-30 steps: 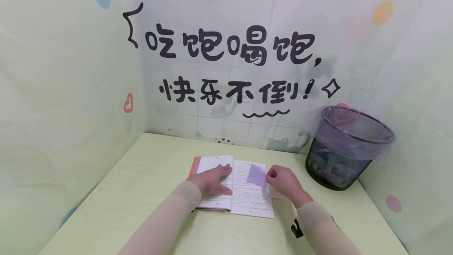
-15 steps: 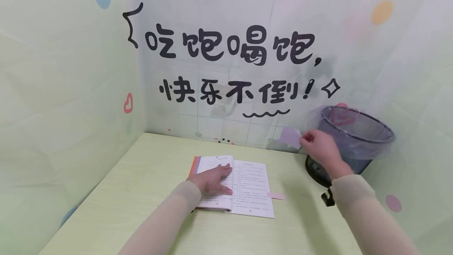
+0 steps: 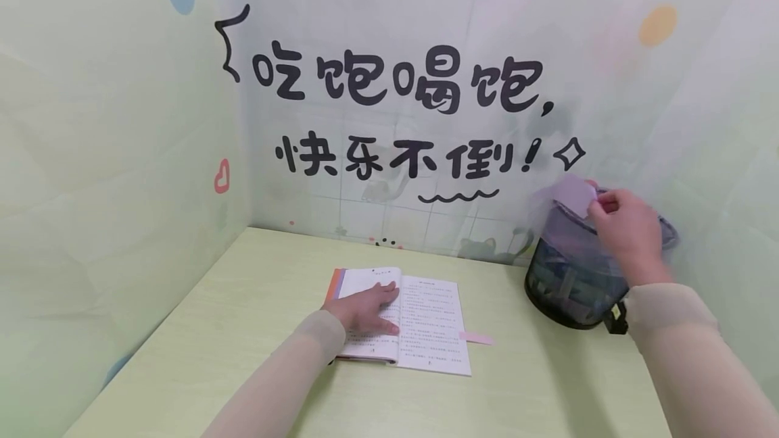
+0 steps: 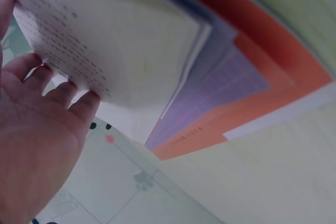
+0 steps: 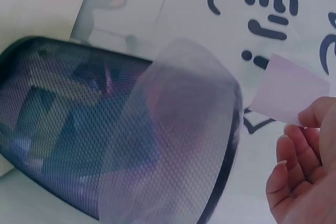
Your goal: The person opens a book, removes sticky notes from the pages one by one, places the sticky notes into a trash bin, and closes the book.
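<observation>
An open book (image 3: pixel 431 330) lies on the table, printed text on both pages. My left hand (image 3: pixel 368 309) rests spread on its left page, fingertips close to the fold; the left wrist view shows the straight fingers against the page (image 4: pixel 126 51) and orange and purple cover flaps (image 4: pixel 210 93) beneath. My right hand (image 3: pixel 629 225) pinches a small purple square of paper, like a sticky note (image 3: pixel 574 196), by one edge between thumb and fingertips. The note (image 5: pixel 289 90) is at the rim of a black mesh wastebasket (image 3: pixel 572 282) lined with a translucent purple bag (image 5: pixel 173 129).
A pink paper strip (image 3: pixel 477 338) sticks out from the book's right edge. Coloured scraps (image 5: pixel 68 119) show through the basket's mesh. The pale table (image 3: pixel 182 357) is enclosed by printed fabric walls (image 3: pixel 122 154) at the left, back and right.
My right hand has carried the purple note from over the right page, up and rightward to the wastebasket's rim. The pink strip came into fuller view. My left hand has stayed on the book.
</observation>
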Demonstrator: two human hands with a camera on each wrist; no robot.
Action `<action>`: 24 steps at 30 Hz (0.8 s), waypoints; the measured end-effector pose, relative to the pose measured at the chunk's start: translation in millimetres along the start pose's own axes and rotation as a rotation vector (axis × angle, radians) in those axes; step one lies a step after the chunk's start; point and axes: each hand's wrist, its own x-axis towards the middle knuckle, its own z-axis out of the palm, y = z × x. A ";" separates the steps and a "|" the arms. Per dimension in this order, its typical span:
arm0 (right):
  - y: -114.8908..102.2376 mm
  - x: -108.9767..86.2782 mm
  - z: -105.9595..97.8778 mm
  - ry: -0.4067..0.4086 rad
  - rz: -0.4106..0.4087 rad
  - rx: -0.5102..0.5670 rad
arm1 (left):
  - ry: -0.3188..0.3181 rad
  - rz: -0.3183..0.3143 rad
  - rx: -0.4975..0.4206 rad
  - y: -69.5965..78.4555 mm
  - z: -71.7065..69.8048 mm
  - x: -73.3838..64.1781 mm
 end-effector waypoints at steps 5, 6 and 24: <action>14.4 -0.8 -7.5 0.004 0.079 -0.047 | 0.000 -0.004 0.006 -0.7 -0.4 -1.3; 16.9 -1.1 -8.3 -0.002 0.085 -0.055 | 0.000 -0.006 0.006 -0.6 -0.5 -1.6; 2.8 -14.0 27.6 -0.025 -0.059 -0.034 | 0.006 -0.014 0.015 -0.9 1.4 -0.2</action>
